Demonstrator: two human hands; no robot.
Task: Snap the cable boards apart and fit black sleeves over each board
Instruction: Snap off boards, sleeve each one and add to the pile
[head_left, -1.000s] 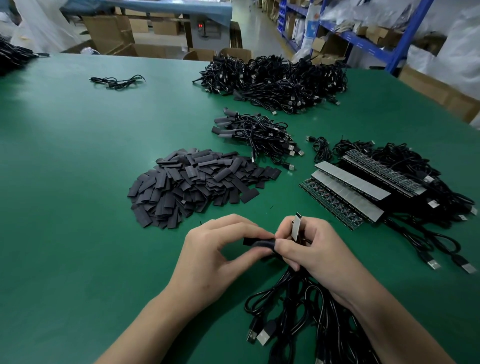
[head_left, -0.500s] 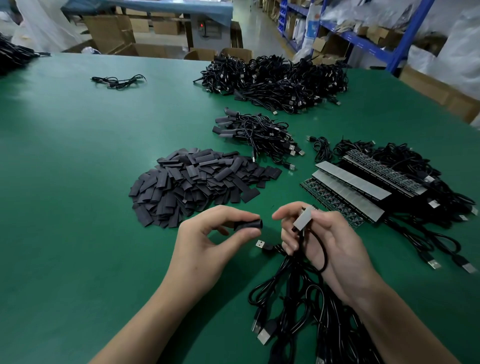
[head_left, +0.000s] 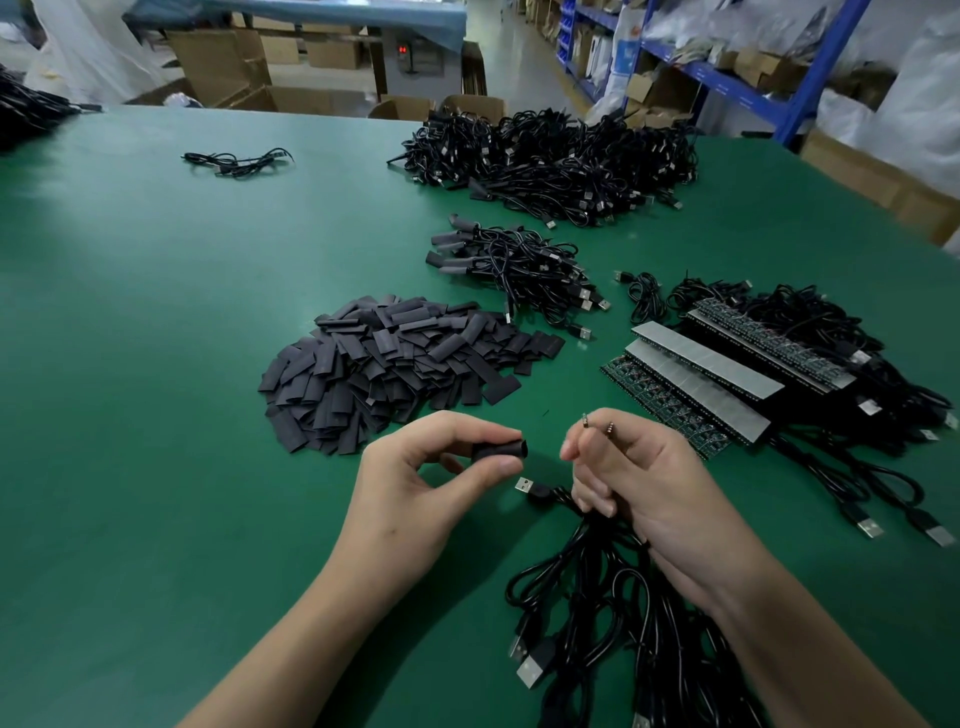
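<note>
My left hand (head_left: 415, 488) pinches a black sleeve (head_left: 500, 450) between thumb and forefinger, its open end facing right. A short gap away, my right hand (head_left: 639, 483) grips a small cable board (head_left: 597, 423); only the board's top edge shows above my fingers. Black USB cables (head_left: 613, 613) hang from that hand down to the table, one plug (head_left: 524, 486) lying between my hands. A heap of loose black sleeves (head_left: 395, 358) lies just beyond my left hand. Unsnapped board strips (head_left: 696, 379) with cables lie to the right.
A small bundle of sleeved cables (head_left: 519, 265) lies behind the sleeve heap, and a big cable pile (head_left: 550, 161) sits farther back. One stray cable (head_left: 236, 162) lies far left. The green table (head_left: 130, 415) ends at cardboard boxes and blue shelving (head_left: 810, 83).
My hands have drawn apart. The left took the sleeve off to the left, and the right turned the board so that only its edge shows.
</note>
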